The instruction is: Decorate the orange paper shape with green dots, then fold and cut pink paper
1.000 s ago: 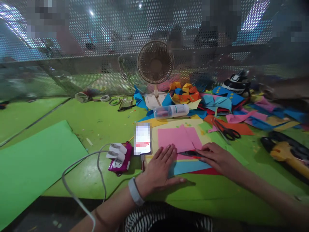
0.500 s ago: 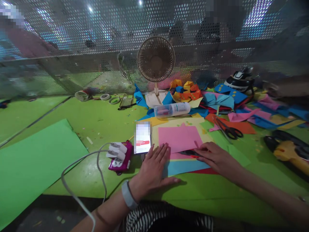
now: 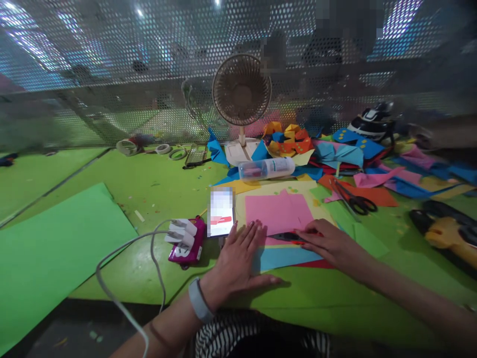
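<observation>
My left hand [image 3: 238,256] lies flat with its fingers stretched out, its fingertips on the left edge of the pink paper [image 3: 276,211]. Closed around a slim, pointed black tool with red parts [image 3: 285,237], my right hand [image 3: 324,241] rests at the paper's lower right. The tool lies along the pink sheet's lower fold and points left; its exact kind is hard to make out. Beneath the pink paper are a light blue sheet [image 3: 286,257] and a red sheet [image 3: 315,264], with a pale yellow sheet [image 3: 241,204] behind.
A lit phone [image 3: 220,214] and a purple power bank [image 3: 194,248] with white plugs and cable lie left. Scissors [image 3: 354,199] are at the right. A clear bottle [image 3: 266,169], fan [image 3: 242,89] and folded papers stand behind. A green sheet [image 3: 63,248] covers the far left.
My right hand has slid the tool slightly left along the pink paper's fold. My left hand stays pressed in place.
</observation>
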A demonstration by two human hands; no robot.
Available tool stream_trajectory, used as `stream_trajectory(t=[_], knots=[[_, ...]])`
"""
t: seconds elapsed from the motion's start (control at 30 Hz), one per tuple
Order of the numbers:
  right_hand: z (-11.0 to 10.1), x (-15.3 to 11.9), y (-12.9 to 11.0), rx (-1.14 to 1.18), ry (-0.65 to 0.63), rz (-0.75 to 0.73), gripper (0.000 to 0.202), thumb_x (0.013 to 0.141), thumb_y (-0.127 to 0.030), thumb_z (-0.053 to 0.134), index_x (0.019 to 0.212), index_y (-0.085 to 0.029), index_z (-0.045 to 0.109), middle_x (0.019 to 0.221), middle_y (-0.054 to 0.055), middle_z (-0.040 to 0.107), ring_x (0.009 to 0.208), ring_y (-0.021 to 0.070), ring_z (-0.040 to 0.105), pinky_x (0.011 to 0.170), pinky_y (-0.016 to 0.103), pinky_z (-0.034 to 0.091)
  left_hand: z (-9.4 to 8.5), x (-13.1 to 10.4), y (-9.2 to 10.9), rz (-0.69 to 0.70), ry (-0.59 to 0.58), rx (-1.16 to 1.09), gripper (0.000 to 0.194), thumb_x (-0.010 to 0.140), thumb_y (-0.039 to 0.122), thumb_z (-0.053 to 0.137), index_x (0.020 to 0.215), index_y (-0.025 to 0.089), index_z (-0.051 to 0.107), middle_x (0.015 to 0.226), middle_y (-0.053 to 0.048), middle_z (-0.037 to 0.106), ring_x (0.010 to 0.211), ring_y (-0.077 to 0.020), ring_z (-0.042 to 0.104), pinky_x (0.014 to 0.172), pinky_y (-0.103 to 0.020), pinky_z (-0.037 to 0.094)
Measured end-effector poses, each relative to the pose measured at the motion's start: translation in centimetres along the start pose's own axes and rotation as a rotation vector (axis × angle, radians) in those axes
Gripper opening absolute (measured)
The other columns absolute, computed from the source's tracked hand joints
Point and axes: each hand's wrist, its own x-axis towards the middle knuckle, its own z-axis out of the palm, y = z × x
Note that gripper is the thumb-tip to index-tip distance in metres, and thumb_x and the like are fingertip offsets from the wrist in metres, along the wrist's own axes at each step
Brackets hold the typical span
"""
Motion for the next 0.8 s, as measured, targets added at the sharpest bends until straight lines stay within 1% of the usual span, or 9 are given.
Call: stream_trajectory(t=[0.13, 0.2, 0.27, 0.33, 0.4, 0.47, 0.5, 0.6, 0.8], knots=[[-0.1, -0.3, -0.1, 0.026, 0.031, -0.004, 0.033, 0.093, -0.024, 0.049, 0.125, -0.025, 0.059, 0.099, 0.009, 0.059, 0.092, 0.0213, 0.056, 0.08, 0.035, 0.05, -0.1, -0.1, 0.0, -0.001, -0.007, -0.02, 0.101, 0.077, 0.079, 0.033, 0.149, 0.018, -0.002, 0.156, -0.012, 0.013, 0.142, -0.029, 0.012, 0.114, -0.049, 0.007], [-0.2, -0.3, -0.2, 0.027, 0.026, 0.002, 0.032, 0.092, -0.024, 0.049, 0.123, -0.025, 0.06, 0.098, 0.009, 0.059, 0.091, 0.021, 0.057, 0.079, 0.035, 0.05, -0.8, 0.0, -0.2, 0.009, -0.021, -0.044, 0.095, 0.079, 0.076, 0.034, 0.149, 0.017, 0.007, 0.155, -0.013, 0.018, 0.141, -0.0301, 0.016, 0.114, -0.051, 0.009], [-0.3, -0.3, -0.3, 0.019, 0.009, 0.009, 0.032, 0.092, -0.024, 0.05, 0.122, -0.026, 0.061, 0.097, 0.009, 0.059, 0.091, 0.0209, 0.057, 0.079, 0.035, 0.05, -2.1, 0.6, -0.5, 0.016, -0.031, -0.075, 0.078, 0.086, 0.068, 0.034, 0.146, 0.02, 0.024, 0.152, -0.012, 0.027, 0.139, -0.0305, 0.025, 0.112, -0.053, 0.015], [-0.4, -0.2, -0.3, 0.014, -0.001, 0.017, 0.031, 0.092, -0.025, 0.051, 0.121, -0.025, 0.062, 0.096, 0.009, 0.06, 0.089, 0.0208, 0.057, 0.077, 0.034, 0.05, -3.6, 1.6, -0.9, 0.007, -0.007, -0.115, 0.05, 0.094, 0.052, 0.032, 0.134, 0.024, 0.044, 0.146, -0.01, 0.039, 0.132, -0.0282, 0.036, 0.106, -0.049, 0.028], [-0.3, -0.1, -0.2, 0.016, 0.007, 0.019, 0.03, 0.092, -0.027, 0.051, 0.119, -0.025, 0.063, 0.095, 0.009, 0.061, 0.087, 0.0207, 0.058, 0.074, 0.033, 0.05, -4.7, 3.0, -1.3, -0.088, 0.055, -0.172, 0.036, 0.096, 0.037, 0.032, 0.115, 0.019, 0.057, 0.123, -0.013, 0.058, 0.11, -0.0245, 0.054, 0.091, -0.04, 0.043], [-0.4, -0.1, 0.0, 0.018, 0.013, 0.008, 0.03, 0.092, -0.028, 0.05, 0.119, -0.025, 0.063, 0.095, 0.009, 0.061, 0.087, 0.0208, 0.058, 0.074, 0.034, 0.05, -5.2, 4.3, -1.8, -0.168, -0.011, -0.242, 0.026, 0.093, 0.026, 0.037, 0.106, 0.016, 0.057, 0.102, -0.011, 0.064, 0.087, -0.0202, 0.06, 0.075, -0.033, 0.047], [-0.4, -0.2, 0.1, 0.017, 0.008, 0.0, 0.03, 0.092, -0.028, 0.05, 0.12, -0.025, 0.062, 0.096, 0.009, 0.061, 0.088, 0.021, 0.058, 0.074, 0.034, 0.05, -5.2, 4.9, -2.0, -0.173, -0.075, -0.252, 0.023, 0.092, 0.023, 0.037, 0.102, 0.016, 0.056, 0.098, -0.01, 0.064, 0.084, -0.0194, 0.06, 0.072, -0.031, 0.046], [-0.6, -0.2, 0.0, 0.006, -0.008, -0.019, 0.031, 0.093, -0.028, 0.049, 0.121, -0.026, 0.061, 0.097, 0.009, 0.061, 0.089, 0.0214, 0.058, 0.075, 0.034, 0.05, -4.8, 6.0, -2.4, -0.179, -0.143, -0.255, 0.02, 0.09, 0.021, 0.037, 0.093, 0.016, 0.056, 0.094, -0.009, 0.065, 0.081, -0.0199, 0.059, 0.069, -0.03, 0.044], [-0.7, 0.5, -0.9, 0.01, 0.018, -0.015, 0.031, 0.092, -0.027, 0.05, 0.12, -0.024, 0.062, 0.097, 0.01, 0.06, 0.092, 0.023, 0.057, 0.079, 0.037, 0.05, -4.8, 7.0, -2.8, -0.187, -0.268, -0.237, 0.018, 0.085, 0.02, 0.042, 0.097, 0.016, 0.055, 0.095, -0.011, 0.066, 0.08, -0.0212, 0.06, 0.066, -0.03, 0.042]])
